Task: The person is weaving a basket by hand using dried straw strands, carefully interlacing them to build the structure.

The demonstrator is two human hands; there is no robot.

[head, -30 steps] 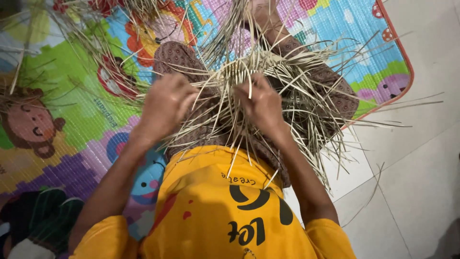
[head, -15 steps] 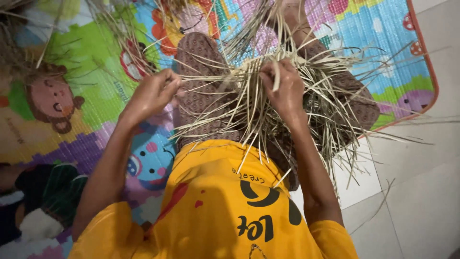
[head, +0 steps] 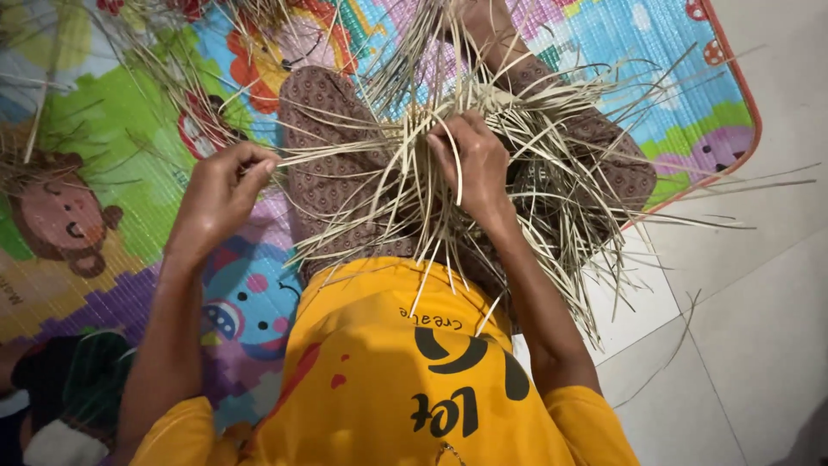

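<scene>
1. Left hand [head: 217, 194], frame left: fingers pinched on thin straw strands [head: 345, 155] stretched rightward.
2. Right hand [head: 470, 164], centre: clenched in the straw bundle [head: 517, 147] on the lap.
3. Colourful play mat [head: 112, 147] underneath.

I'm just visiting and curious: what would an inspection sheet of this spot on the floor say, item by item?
Surface: colourful play mat with cartoon animals, laid on pale floor tiles.
Job's things: a tangled bundle of dry straw strips lying over the person's lap; one strand is drawn out sideways from it.
Clutter: loose strips scattered on the mat; dark cloth at the lower left.
Hands: left hand pinches the end of the drawn-out strand; right hand grips into the bundle.
Cables: nothing seen.
Surroundings: the person's yellow shirt and brown patterned trousers; stray strips reach onto the tiles.
</scene>
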